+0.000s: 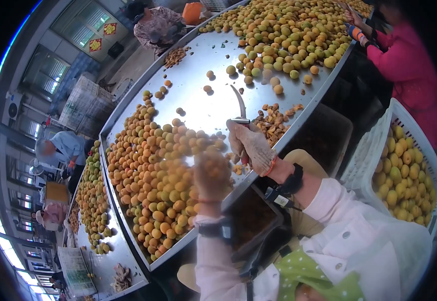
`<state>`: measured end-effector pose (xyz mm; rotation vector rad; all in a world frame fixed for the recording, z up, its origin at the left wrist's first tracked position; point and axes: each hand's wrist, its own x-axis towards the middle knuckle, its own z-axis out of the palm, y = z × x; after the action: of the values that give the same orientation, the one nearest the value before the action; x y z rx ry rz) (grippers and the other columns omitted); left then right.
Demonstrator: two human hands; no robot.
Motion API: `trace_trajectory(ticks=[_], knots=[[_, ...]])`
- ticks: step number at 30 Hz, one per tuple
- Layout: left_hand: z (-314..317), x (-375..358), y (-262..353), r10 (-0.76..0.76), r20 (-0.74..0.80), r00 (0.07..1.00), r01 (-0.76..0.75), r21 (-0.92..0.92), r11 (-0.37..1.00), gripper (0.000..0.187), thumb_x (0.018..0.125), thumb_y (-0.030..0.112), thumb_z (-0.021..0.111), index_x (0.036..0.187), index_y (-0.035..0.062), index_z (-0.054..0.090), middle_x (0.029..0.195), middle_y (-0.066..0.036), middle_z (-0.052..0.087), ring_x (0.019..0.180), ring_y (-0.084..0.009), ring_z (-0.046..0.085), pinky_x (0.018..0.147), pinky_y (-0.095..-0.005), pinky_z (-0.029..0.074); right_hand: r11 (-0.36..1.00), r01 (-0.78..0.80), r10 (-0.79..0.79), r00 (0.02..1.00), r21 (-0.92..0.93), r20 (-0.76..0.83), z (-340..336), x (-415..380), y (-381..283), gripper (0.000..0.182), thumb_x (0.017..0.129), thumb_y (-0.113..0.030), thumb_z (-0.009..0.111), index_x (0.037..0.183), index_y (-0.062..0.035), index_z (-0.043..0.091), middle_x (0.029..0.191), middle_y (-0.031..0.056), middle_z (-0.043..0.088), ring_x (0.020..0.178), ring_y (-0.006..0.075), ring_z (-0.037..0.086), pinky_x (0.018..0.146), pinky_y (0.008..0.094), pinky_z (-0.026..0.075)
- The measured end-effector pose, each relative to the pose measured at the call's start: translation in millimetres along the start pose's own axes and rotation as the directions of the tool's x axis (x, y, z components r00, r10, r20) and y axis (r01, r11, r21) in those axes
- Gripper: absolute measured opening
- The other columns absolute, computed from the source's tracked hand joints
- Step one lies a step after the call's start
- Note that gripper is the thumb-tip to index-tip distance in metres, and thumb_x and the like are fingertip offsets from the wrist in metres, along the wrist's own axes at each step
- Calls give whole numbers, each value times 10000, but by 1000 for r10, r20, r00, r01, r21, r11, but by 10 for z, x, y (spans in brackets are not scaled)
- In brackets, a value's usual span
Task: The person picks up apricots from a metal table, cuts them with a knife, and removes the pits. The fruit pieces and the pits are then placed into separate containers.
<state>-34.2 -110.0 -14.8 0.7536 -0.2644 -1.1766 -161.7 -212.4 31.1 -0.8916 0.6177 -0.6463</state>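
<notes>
Steel bench (pixel 213 108) runs from six o'clock toward one o'clock, heaped with apricots (pixel 153 175) near and far, bare metal between. Windowed walls stand at ten o'clock. White crate (pixel 379 145) of fruit sits at three o'clock. Right hand (pixel 251 147), gloved, has its fingers closed on a curved knife (pixel 240 106) beside pits (pixel 273 123). Left hand (pixel 212 175) is blurred over the pile; its grip cannot be told.

Long steel tabletop (pixel 213 108) runs through a bright hall; barred windows (pixel 80 27) with what seem red paper decorations (pixel 95 45).
</notes>
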Motion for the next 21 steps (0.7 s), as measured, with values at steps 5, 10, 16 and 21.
trace_trajectory(ticks=[5, 10, 16, 21], knots=[[-119, -107, -346, 197, -109, 974, -123, 472, 873, 722, 757, -14, 657, 1398, -44, 326, 1072, -124, 609, 926, -273, 596, 792, -351, 521, 826, 199, -255, 966, 528, 36, 23, -39, 88, 193, 948, -233, 579, 809, -100, 602, 595, -25, 506, 456, 70, 462, 390, 231, 365], [121, -311, -487, 507, 574, 643, -441, 819, -367, 600, 926, 76, 540, 1444, -41, 260, 1102, -147, 594, 975, -281, 584, 919, -381, 476, 717, 250, -407, 908, 650, 99, -43, -35, 103, 175, 958, -172, 551, 811, -82, 583, 605, -23, 495, 462, 74, 452, 409, 230, 379], [88, -261, -590, 595, 518, 614, -380, 855, -353, 313, 951, 134, 517, 1202, -52, 528, 1053, -176, 609, 958, -300, 604, 874, -380, 491, 739, 588, -645, 759, 329, 90, -79, -5, 333, 156, 948, -237, 594, 962, -110, 503, 678, -1, 479, 515, 74, 464, 436, 209, 358], [384, -214, -627, 639, 563, 524, -516, 807, -288, 262, 861, 142, 604, 1041, -47, 587, 990, -159, 613, 916, -281, 605, 812, -337, 495, 544, 821, -827, 560, -175, 52, 22, -167, 244, 141, 943, -69, 504, 820, -42, 566, 680, -6, 571, 568, 57, 527, 472, 228, 406]])
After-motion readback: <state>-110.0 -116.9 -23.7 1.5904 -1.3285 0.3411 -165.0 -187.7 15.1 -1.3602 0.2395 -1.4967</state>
